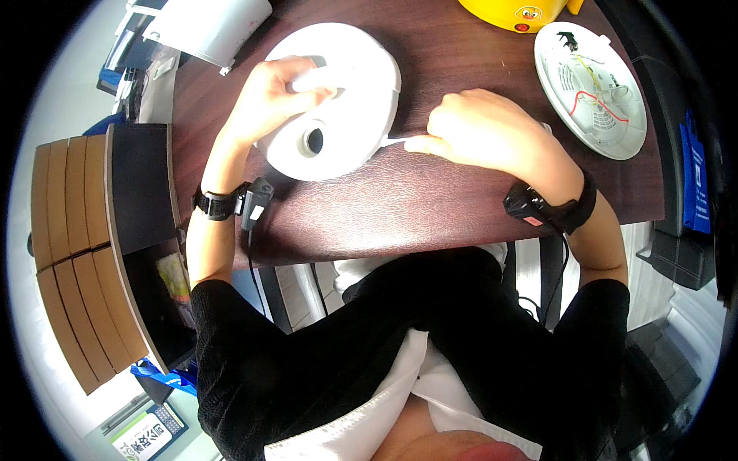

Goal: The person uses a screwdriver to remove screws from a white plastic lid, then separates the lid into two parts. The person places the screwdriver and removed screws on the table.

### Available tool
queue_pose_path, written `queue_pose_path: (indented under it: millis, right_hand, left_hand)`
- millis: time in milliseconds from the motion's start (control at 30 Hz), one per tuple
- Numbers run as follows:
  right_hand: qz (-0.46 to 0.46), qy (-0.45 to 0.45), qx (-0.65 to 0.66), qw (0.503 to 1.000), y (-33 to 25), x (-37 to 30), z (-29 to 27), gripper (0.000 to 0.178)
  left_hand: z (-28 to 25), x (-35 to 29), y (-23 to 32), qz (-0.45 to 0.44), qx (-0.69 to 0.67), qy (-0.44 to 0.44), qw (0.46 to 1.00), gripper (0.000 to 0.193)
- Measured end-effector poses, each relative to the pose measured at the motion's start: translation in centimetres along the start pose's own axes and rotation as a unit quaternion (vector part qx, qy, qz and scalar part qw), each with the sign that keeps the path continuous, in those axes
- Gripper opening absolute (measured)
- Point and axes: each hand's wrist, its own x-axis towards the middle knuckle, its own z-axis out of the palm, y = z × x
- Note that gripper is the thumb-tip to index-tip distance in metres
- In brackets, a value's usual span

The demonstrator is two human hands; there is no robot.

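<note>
Head view: a person seated at a dark brown table (461, 207), seen from above, works on a round white appliance housing (338, 100).
Left hand (273, 96): rests on top of the housing, fingers curled over a raised white part near its upper edge and closed on it.
Right hand (480, 127): lies on the table just right of the housing, fingers pinched shut on a thin white tool (396, 140) whose tip meets the housing's side.
Housing: sits on the table's left half, a round dark hole showing in its lower face.
Wrists: a black strap with a small device on each.
Far right: a white circular plate (596, 88) with red and yellow wires lies apart from the hands.
Top edge: part of a yellow object (515, 11).
Left of table: stacked brown cardboard boxes (65, 246).
</note>
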Motion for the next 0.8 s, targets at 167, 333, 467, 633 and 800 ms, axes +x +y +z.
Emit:
queue_pose_path:
  millis: [167,333,467,633,800]
  right_hand:
    - [0.003,0.059,-0.016,0.998,0.2,0.6,-0.3,0.052]
    - [0.015,0.189,-0.062,0.98,1.0,1.0,-0.2,0.052]
    - [0.042,0.192,-0.009,0.98,1.1,1.6,-0.1,0.052]
    - [0.072,0.163,0.154,0.972,0.4,0.9,-1.4,0.056]
    - [0.13,0.083,0.228,0.962,-0.7,0.3,-2.9,0.06]
  left_hand:
    - [0.5,-1.0,-0.5,-0.043,-0.002,0.106,0.993,0.034]
    - [1.0,-0.7,0.4,-0.107,-0.008,0.201,0.974,0.035]
    - [1.3,-0.8,0.0,-0.096,-0.023,0.273,0.957,0.031]
    - [2.2,-1.2,0.7,-0.103,-0.194,0.315,0.923,0.025]
    - [2.4,-1.2,0.4,-0.079,-0.202,0.324,0.921,0.024]
